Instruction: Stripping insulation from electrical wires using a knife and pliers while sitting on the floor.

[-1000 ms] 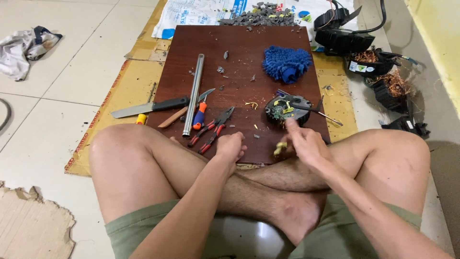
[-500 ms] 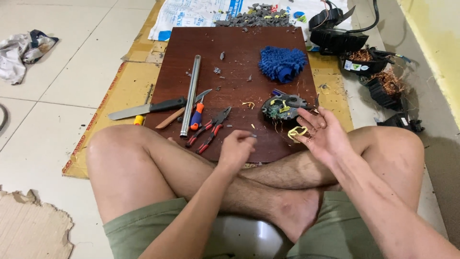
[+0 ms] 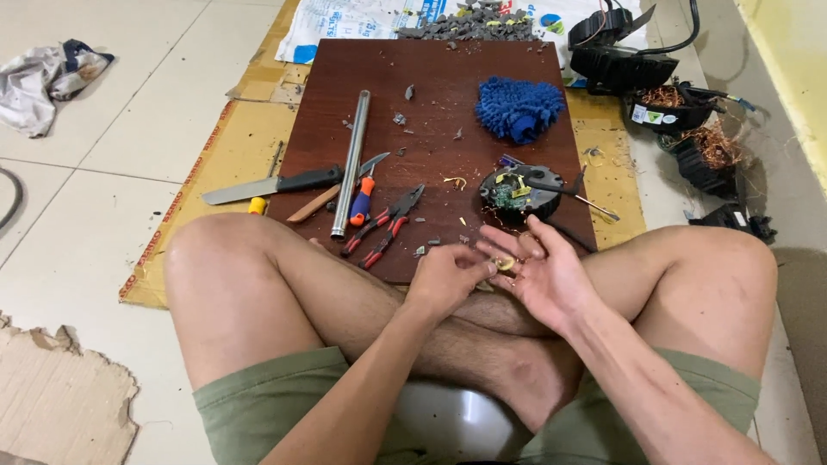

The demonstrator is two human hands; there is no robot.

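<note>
I sit cross-legged on the floor behind a dark brown wooden board [image 3: 431, 95]. My right hand [image 3: 541, 271] lies palm up above my shin, fingers spread, with a small yellowish metal piece [image 3: 506, 262] resting on it. My left hand [image 3: 448, 275] is loosely curled beside it, its fingertips pinching at that piece. Just beyond the hands on the board sits a round black part [image 3: 520, 190] with a green circuit board and a thin tool across it.
On the board lie red-handled pliers [image 3: 385, 224], a metal tube [image 3: 351, 164], a screwdriver [image 3: 366, 194], a large knife [image 3: 271, 184] and a blue fuzzy cloth [image 3: 519, 109]. Black housings with copper windings [image 3: 689, 129] stand at the right. Cardboard underlies the board; a rag [image 3: 47, 82] lies far left.
My right hand lifted off the board's edge, turned palm up with the small piece and came toward my legs. My left hand moved right to meet it.
</note>
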